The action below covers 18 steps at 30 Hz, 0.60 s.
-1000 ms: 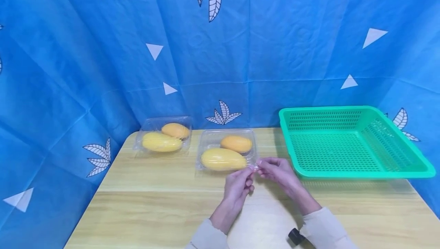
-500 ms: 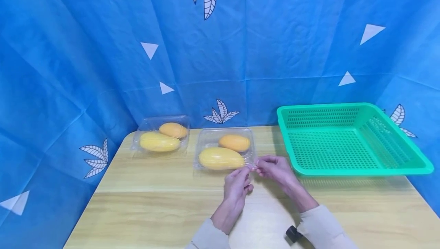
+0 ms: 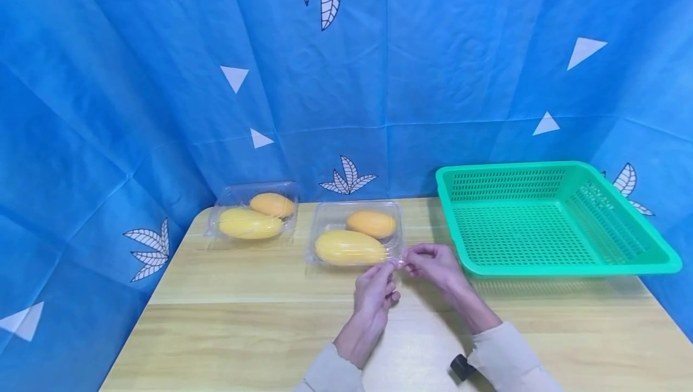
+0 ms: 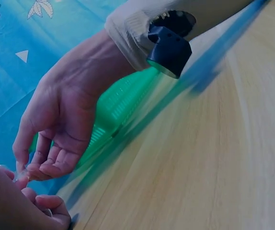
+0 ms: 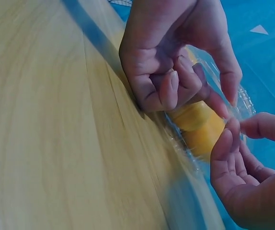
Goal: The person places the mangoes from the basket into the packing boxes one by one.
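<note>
A clear plastic clamshell box (image 3: pixel 331 214) stands near the middle of the table's far side. Inside it lie a long yellow fruit (image 3: pixel 349 248) and a smaller orange mango (image 3: pixel 371 224). At its near right corner, my left hand (image 3: pixel 372 296) pinches the plastic edge between thumb and forefinger. My right hand (image 3: pixel 437 270) pinches the same corner from the right, fingertips almost meeting the left ones. The right wrist view shows both the left hand (image 5: pixel 176 57) and the right hand (image 5: pixel 252 177) at this clear edge, with the fruit partly hidden behind the left hand.
Further left sits a second clear clamshell box (image 3: pixel 233 195) with a yellow and an orange fruit. A green perforated basket (image 3: pixel 557 272) stands on the right, reaching over the table's right edge. Blue patterned cloth (image 3: pixel 433 67) hangs behind the wooden table (image 3: pixel 233 338).
Both hands stay at the box's near right corner, with only slight finger movement. The whole head view has shifted slightly.
</note>
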Each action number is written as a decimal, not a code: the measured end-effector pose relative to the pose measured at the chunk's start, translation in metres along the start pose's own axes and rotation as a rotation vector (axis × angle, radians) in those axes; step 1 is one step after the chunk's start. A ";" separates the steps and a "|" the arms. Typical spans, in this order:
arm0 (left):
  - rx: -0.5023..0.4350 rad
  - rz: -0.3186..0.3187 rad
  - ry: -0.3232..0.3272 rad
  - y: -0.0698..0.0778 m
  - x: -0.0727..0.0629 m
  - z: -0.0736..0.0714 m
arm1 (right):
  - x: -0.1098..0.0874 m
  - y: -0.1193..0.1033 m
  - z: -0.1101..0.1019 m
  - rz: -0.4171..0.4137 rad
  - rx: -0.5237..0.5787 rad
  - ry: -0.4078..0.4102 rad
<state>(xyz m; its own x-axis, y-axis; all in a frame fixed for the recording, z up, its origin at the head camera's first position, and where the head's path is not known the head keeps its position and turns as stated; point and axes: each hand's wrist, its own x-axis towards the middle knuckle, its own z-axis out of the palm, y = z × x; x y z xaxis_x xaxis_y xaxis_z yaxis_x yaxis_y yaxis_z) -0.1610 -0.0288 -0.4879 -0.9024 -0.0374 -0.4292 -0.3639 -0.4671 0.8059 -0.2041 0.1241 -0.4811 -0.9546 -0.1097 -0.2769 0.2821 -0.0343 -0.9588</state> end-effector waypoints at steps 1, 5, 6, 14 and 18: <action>0.000 -0.001 -0.006 0.000 0.000 0.000 | 0.000 0.000 -0.001 -0.004 -0.001 -0.003; 0.003 -0.003 -0.031 0.000 0.001 0.000 | 0.001 -0.001 -0.002 -0.020 -0.013 -0.011; 0.005 -0.002 -0.039 0.000 0.002 -0.001 | 0.001 -0.002 -0.002 -0.022 -0.017 -0.007; 0.058 -0.037 -0.168 0.003 0.005 -0.016 | -0.004 -0.003 0.001 -0.052 -0.045 0.002; 0.247 -0.026 -0.317 0.014 0.003 -0.029 | -0.007 -0.005 0.002 -0.115 -0.141 0.022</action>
<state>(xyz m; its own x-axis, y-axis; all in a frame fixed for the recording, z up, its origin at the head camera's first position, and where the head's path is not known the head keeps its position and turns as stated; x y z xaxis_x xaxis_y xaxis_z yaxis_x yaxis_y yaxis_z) -0.1616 -0.0606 -0.4896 -0.9047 0.2635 -0.3347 -0.3969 -0.2362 0.8869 -0.1987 0.1229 -0.4744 -0.9820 -0.0913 -0.1652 0.1567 0.0942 -0.9831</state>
